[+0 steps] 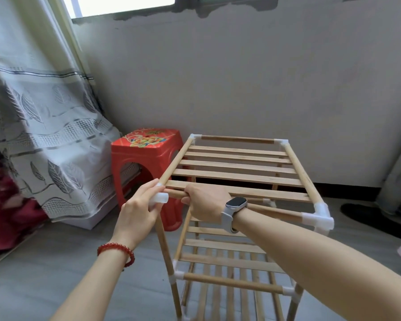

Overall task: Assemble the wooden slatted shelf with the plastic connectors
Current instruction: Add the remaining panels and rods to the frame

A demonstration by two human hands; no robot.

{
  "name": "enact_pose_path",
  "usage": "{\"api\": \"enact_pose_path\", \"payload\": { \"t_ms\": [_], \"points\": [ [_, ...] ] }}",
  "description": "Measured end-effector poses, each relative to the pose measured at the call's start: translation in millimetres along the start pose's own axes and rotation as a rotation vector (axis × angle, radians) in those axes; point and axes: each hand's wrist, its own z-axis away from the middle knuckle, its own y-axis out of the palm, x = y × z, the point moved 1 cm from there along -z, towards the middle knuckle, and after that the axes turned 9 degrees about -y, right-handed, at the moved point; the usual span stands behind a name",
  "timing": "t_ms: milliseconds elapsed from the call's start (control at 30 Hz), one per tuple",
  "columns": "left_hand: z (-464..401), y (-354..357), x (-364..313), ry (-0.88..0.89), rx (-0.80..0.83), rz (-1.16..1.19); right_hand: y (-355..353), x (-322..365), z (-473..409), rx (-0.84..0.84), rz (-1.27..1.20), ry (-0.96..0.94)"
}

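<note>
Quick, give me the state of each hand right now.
Left hand: closed, gripping the white plastic connector at the shelf's near left top corner.
Right hand: closed, fingers curled round the front wooden rod next to that connector.

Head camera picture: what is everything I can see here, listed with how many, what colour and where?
Wooden slatted shelf: one, pale wood, centre, standing on the floor.
Plastic connector: several, white, at the frame's corners.
Stool: one, red, left of the shelf.
Curtain: one, white and grey with leaf pattern, left.
Wall: one, off-white, behind.
Left hand: one, red bead bracelet, grips the near-left connector.
Right hand: one, grey watch, grips the front rail.
</note>
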Motion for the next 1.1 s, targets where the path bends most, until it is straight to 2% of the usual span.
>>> {"api": "enact_pose_path", "payload": {
  "t_ms": [200, 267, 367, 433, 500, 567, 633, 700, 733, 800, 833, 900, 1000, 1100],
  "points": [
    [-1.2, -7.2, 0.5, -0.077, 0.084, -0.026, 3.8, 7.7, 4.9, 0.017, 0.073, -0.058],
    [-2.0, -9.2, -1.7, -0.071, 0.077, -0.17, 2.2, 6.5, 7.6, 0.027, 0.093, -0.08],
    [-2.9, -5.0, -9.6, 0.066, 0.016, -0.432, -3.4, 1.3, 30.9, 0.019, 0.117, -0.092],
    [-1.6, 2.9, -22.1, 0.181, -0.011, -0.539, -11.3, -8.9, 58.4, -0.083, 0.136, -0.103],
    [1.2, 13.9, -45.6, 0.318, 0.007, -0.545, -24.1, -29.8, 87.6, -0.295, 0.136, -0.089],
    [7.6, 27.3, -72.1, 0.454, 0.033, -0.505, -37.8, -56.5, 113.5, -0.536, 0.087, 0.068],
    [18.1, 43.0, -99.1, 0.541, 0.064, -0.448, -47.5, -88.8, 136.0, -0.612, -0.048, 0.374],
    [31.3, 60.1, -121.4, 0.592, 0.077, -0.371, -51.2, -115.7, 151.6, -0.482, -0.352, 0.716],
    [39.4, 68.0, -133.9, 0.584, 0.108, -0.333, -50.7, -123.0, 158.4, -0.4, -0.589, 0.844],
    [53.9, 82.1, -163.0, 0.528, 0.222, -0.292, -48.8, -130.0, 161.5, -0.329, -1.176, 0.953],
    [59.3, 89.0, -180.6, 0.489, 0.288, -0.29, -47.4, -131.9, 160.5, -0.327, -1.351, 0.96],
    [62.7, 102.4, -212.0, 0.392, 0.395, -0.339, -46.1, -138.3, 156.2, -0.32, -1.407, 0.941],
    [57.1, 117.3, -228.9, 0.399, 0.303, -0.265, -52.2, -142.4, 147.2, -0.284, -1.276, 0.948],
    [59.2, 128.6, -230.7, 0.471, 0.203, -0.165, -52.6, -151.9, 146.7, -0.355, -1.319, 0.964]
  ]
}}
